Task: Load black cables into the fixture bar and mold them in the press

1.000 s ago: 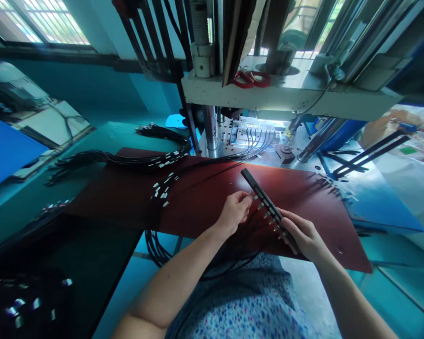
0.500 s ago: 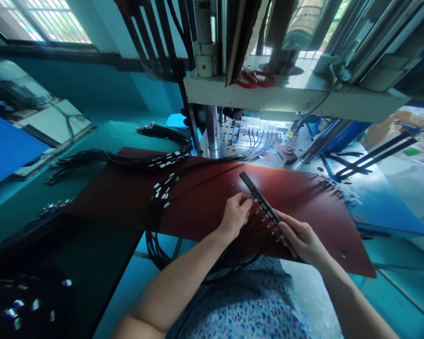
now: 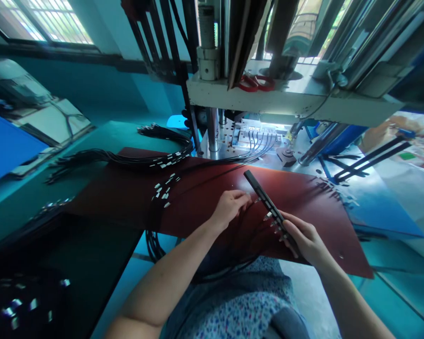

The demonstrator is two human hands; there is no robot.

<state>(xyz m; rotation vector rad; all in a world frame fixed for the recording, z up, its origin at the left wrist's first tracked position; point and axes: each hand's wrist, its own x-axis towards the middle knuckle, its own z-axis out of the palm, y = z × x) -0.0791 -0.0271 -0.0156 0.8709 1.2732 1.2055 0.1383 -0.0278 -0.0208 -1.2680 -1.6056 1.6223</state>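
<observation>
My right hand [image 3: 304, 235] grips the lower end of a long dark bar [image 3: 265, 198], which slants up and away to the left over the board. Several small metal connectors [image 3: 268, 216] stick out along the bar's left side, with black cables trailing down from them. My left hand [image 3: 232, 206] is closed in a pinch just left of the bar, on a thin black cable whose small metal connector [image 3: 257, 200] points at the bar. Whether that connector touches the bar I cannot tell. The cables hang down toward my lap.
A reddish-brown board [image 3: 205, 197] lies before me. Cable bundles with metal ends [image 3: 164, 188] rest on its left part. Beyond stands a press with a metal mould [image 3: 256, 136], cables lying in it. Red-handled scissors [image 3: 256, 83] sit on its plate. Black strips [image 3: 374, 162] are at the right.
My left hand has drawn back a little to the left from the bar, and the connector by its fingertips now shows. The bar and my right hand have shifted slightly right.
</observation>
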